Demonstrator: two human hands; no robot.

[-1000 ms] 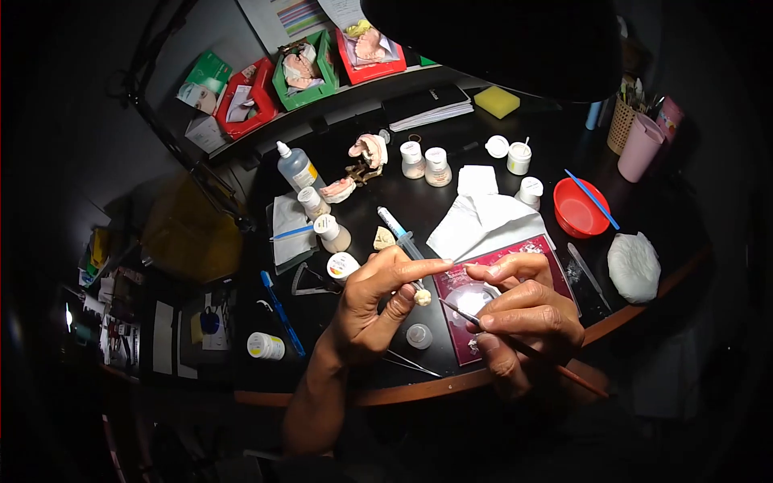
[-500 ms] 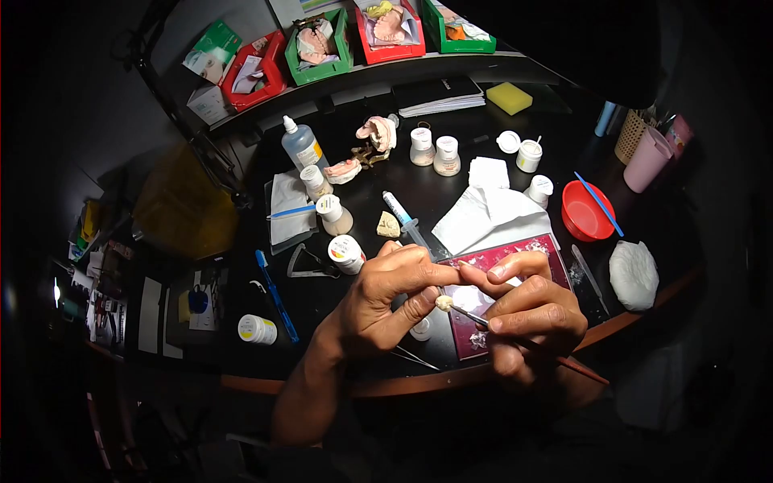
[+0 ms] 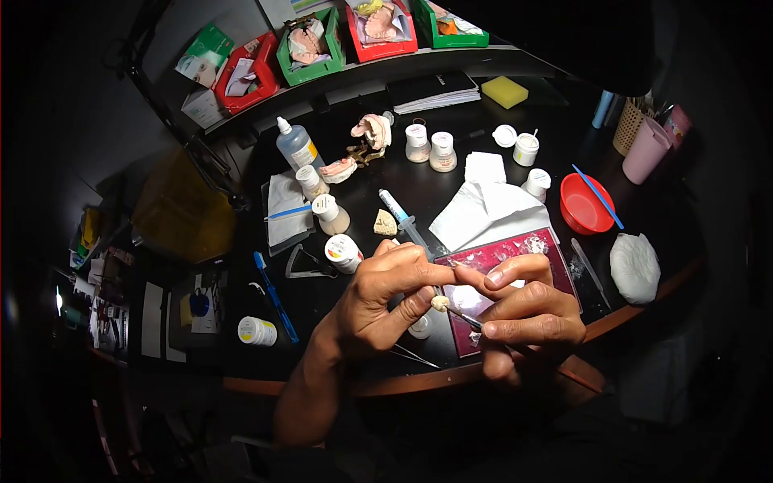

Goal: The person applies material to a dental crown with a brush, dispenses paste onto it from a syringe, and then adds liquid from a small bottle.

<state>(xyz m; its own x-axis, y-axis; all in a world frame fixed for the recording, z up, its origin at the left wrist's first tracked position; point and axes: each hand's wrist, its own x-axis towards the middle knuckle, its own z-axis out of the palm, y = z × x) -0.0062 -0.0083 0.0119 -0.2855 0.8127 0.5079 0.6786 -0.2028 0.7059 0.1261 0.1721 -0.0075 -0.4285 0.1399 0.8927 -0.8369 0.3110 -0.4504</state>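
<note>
My left hand (image 3: 385,294) is closed, its thumb and fingers pinched at a small cream-coloured tooth crown (image 3: 440,303). How the crown is gripped is partly hidden. In my right hand (image 3: 535,310) is a thin brush (image 3: 581,376) with a reddish-brown handle, its tip against or very close to the crown. The index fingers of both hands meet above it. Beneath the hands lies a dark red slab (image 3: 465,342) with white residue on it. A syringe (image 3: 394,207) and a cream plaster piece (image 3: 385,222) rest just beyond my left hand.
White-capped jars (image 3: 344,253), a dropper bottle (image 3: 298,145) and a dental model (image 3: 372,133) stand behind. White tissue (image 3: 483,213) lies past the slab. To the right are a red bowl (image 3: 576,225) and a white pad (image 3: 634,270); a blue toothbrush (image 3: 276,298) lies left.
The view has shifted slightly. The brush is angled a little differently in my right hand, and the crown appears slightly turned. Both hands keep their grips.
</note>
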